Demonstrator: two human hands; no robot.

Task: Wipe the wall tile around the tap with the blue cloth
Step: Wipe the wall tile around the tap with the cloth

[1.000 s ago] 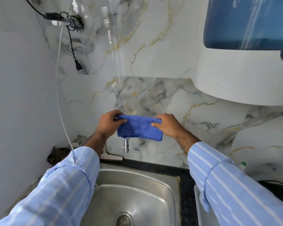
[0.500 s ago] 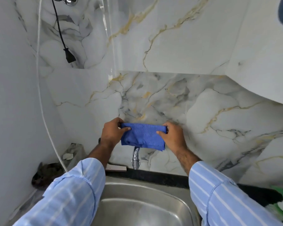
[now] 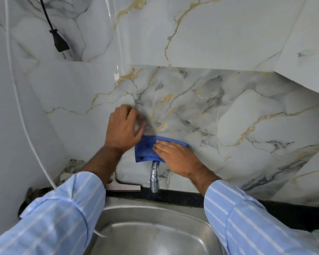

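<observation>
A folded blue cloth (image 3: 145,150) lies flat against the marble wall tile (image 3: 201,111), just above the chrome tap (image 3: 154,176). My right hand (image 3: 175,156) presses on the cloth with flat, extended fingers and covers its right half. My left hand (image 3: 124,128) is up and to the left of the cloth, fingers spread and blurred, its thumb near the cloth's top left corner. It holds nothing. The tap's base is hidden behind the cloth.
A steel sink (image 3: 151,234) lies below, behind a black counter edge (image 3: 182,197). A squeegee (image 3: 122,186) leans left of the tap. A black plug (image 3: 60,43) and a white cord (image 3: 26,131) hang on the left. A white appliance (image 3: 307,46) juts out at upper right.
Both hands held the cloth stretched between them. My left hand has let go and lifted up-left, while my right hand has flattened the cloth onto the tile. The camera has tilted down and closer.
</observation>
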